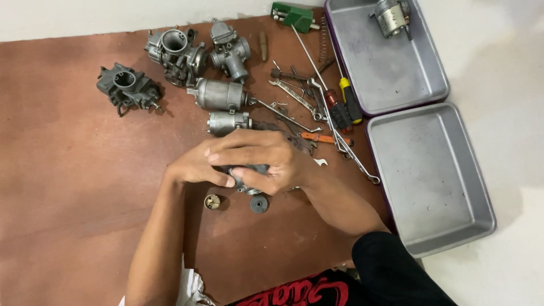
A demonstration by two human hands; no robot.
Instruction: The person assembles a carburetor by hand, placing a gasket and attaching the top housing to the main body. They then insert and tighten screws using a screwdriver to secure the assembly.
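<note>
While both hands, left hand and right hand, clamp fingers round the carburetor body, a brass part and black cap lie removed; four carburetors wait untouched.

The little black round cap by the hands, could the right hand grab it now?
Probably not right away. The right hand is wrapped around a metal carburetor part together with the left hand. The black cap lies uncovered just below them, so nothing blocks it once the hand lets go.

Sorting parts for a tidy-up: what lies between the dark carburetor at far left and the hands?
Bare brown mat in the head view; nothing lies between the dark carburetor and the hands.
</note>
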